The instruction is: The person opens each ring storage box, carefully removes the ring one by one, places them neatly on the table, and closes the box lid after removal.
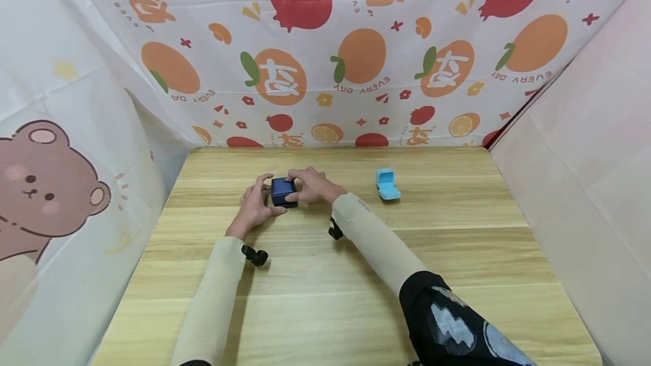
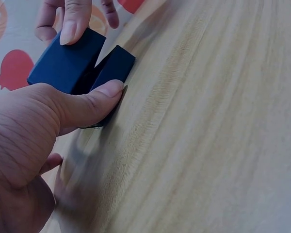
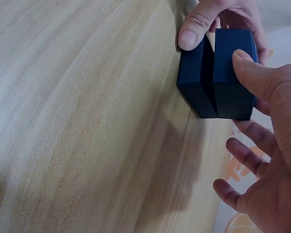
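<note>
A small dark blue jewelry box (image 1: 283,191) sits near the back of the table, between both hands. Its lid (image 3: 230,97) stands slightly apart from the base (image 3: 190,73), leaving a wedge-shaped gap along the front; the inside is too dark to make out. My left hand (image 1: 253,207) holds the base, thumb on the front face and fingers round the far side. With thumb and a finger, my right hand (image 1: 313,186) pinches the lid, while its other fingers spread loosely, as the right wrist view shows. In the left wrist view, a right fingertip touches the lid (image 2: 63,65).
To the right, a light blue ring box (image 1: 387,185) stands with its lid up. The wooden table (image 1: 325,298) meets a fruit-print cloth (image 1: 325,112) at the back. Pale cloths hang at both sides, and a black wrist camera (image 1: 255,255) sits on the left sleeve.
</note>
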`<state>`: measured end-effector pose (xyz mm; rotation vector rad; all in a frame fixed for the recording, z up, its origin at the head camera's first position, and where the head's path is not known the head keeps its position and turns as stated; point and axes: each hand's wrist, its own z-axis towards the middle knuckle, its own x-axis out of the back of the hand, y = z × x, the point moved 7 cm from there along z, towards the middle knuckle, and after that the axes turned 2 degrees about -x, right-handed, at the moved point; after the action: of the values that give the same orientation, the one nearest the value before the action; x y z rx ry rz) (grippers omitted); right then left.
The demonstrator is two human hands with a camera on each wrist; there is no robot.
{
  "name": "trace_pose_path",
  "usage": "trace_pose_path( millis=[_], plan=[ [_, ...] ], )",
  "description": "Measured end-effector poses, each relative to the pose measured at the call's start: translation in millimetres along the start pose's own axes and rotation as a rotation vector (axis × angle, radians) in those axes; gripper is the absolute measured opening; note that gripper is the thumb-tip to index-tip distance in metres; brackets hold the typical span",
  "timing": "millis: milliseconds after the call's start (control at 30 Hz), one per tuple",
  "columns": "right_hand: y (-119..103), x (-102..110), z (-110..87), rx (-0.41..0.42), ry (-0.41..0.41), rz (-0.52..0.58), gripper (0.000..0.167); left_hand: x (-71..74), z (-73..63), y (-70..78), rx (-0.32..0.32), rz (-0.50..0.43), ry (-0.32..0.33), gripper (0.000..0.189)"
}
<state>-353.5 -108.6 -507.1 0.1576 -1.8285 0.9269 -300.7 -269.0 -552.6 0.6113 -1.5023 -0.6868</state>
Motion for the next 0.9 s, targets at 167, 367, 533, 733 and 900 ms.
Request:
trace_pose_path(
  millis=[167,367,533,733,900],
  plan=[
    [0.4,0.2,0.3,0.002,-0.01,0.013,0.042,0.0,-0.2,-1.7,0.007,0.008,-0.011,0.101],
    [2.5,0.6,2.1,0.0,-0.015,0.029,0.041,0.4,-0.1,-1.1,0.009,0.023,0.0,0.099],
    [2.3,1.3,1.5,0.001,-0.024,0.029,0.042,0.3,-0.7,-0.4,0.0,0.013,0.001,0.098],
    [1.4,1.4,1.9,0.005,-0.033,0.045,0.041,0.0,-0.7,-1.8,-0.002,0.007,-0.007,0.099],
    [1.1,1.8,3.2,0.022,-0.045,0.078,0.04,0.7,-0.5,-0.9,0.003,0.005,-0.011,0.098]
  ],
)
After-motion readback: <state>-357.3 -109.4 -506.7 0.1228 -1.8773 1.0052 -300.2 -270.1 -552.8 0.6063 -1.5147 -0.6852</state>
